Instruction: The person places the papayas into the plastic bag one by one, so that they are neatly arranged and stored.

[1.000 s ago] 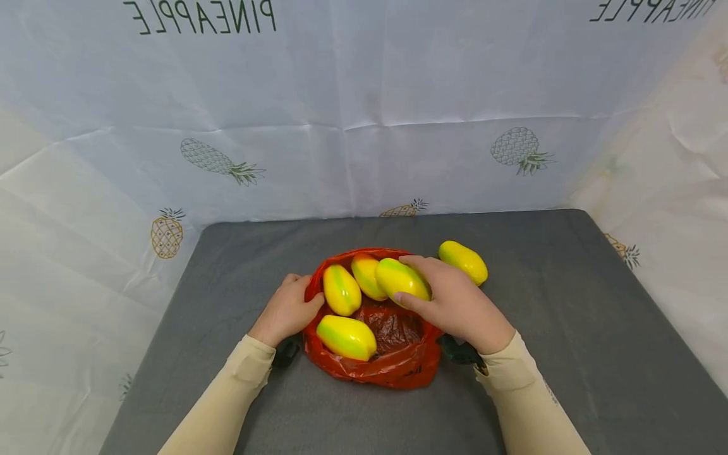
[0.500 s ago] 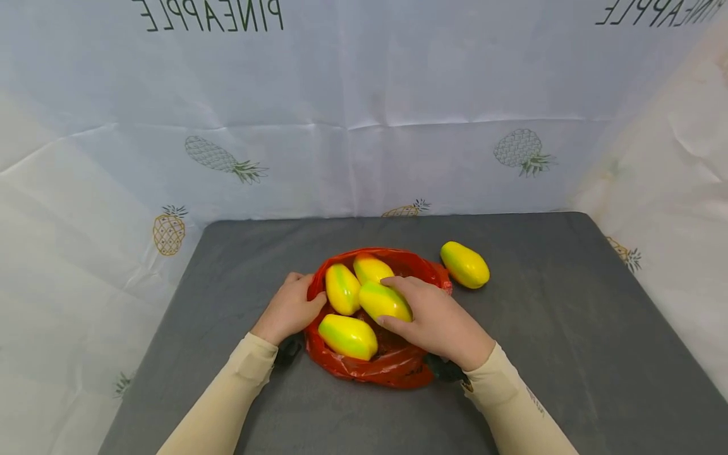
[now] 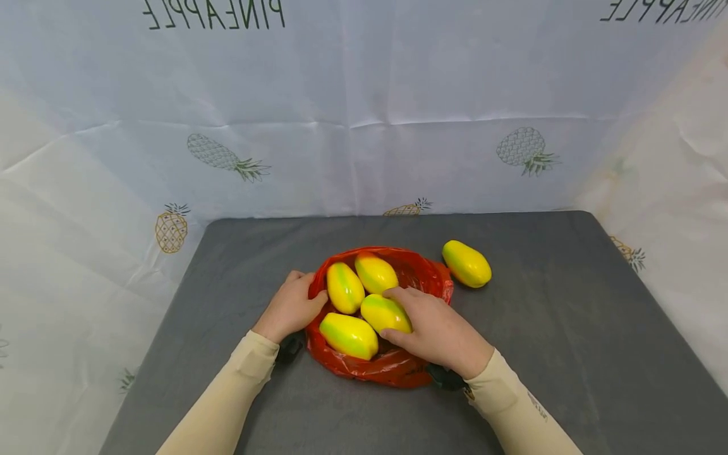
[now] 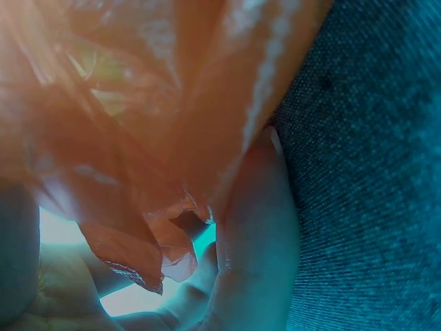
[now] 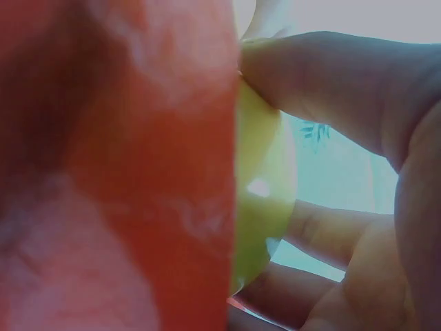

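A red plastic bag [image 3: 398, 378] lies with its mouth spread wide on the table. At its left rim my left hand [image 3: 291, 307] holds the plastic, thumb over the edge; folds of the bag [image 4: 138, 158] fill much of the left wrist view. My right hand [image 3: 438, 328] grips a glossy yellow-green papaya [image 3: 383, 312] inside the bag, thumb and fingers on opposite sides. That fruit [image 5: 262, 186] shows partly behind red plastic in the right wrist view. Three similar papayas rest in the bag: one front left [image 3: 348, 336], one left [image 3: 344, 288], one at the back [image 3: 375, 273].
Another yellow papaya [image 3: 466, 263] lies on the grey table [image 3: 546, 328] just beyond the bag's right rim. A pale cloth printed with pineapples [image 3: 364, 158] hangs behind the table and along its sides.
My right hand has carried its papaya left and down into the bag, next to the front-left one. The back papaya now shows more fully. My left hand stays on the rim.
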Motion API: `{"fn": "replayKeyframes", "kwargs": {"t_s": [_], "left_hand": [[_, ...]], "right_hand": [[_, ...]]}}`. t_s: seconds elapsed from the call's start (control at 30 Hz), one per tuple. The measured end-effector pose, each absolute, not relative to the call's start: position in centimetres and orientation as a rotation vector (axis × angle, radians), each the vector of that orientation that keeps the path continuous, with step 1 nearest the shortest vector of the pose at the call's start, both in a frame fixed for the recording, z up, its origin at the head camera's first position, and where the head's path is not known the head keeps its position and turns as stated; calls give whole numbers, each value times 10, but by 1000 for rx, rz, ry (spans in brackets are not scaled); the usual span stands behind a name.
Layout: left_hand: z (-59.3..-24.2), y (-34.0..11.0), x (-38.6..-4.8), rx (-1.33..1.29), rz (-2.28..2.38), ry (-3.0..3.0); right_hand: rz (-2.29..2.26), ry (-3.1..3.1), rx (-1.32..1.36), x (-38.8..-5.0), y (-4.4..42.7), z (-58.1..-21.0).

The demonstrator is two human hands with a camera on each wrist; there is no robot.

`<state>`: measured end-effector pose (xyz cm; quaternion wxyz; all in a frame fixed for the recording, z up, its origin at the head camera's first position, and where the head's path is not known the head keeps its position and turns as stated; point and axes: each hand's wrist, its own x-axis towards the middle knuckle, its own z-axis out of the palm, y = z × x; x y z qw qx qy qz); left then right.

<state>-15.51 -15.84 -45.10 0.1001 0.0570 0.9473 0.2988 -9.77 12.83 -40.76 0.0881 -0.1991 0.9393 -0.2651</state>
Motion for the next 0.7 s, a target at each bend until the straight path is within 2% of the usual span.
{"fn": "replayKeyframes", "kwargs": {"t_s": [0.7], "left_hand": [[-451, -159, -156, 186, 885, 2802]], "right_hand": [[-755, 2771, -608, -101, 124, -418]]}}
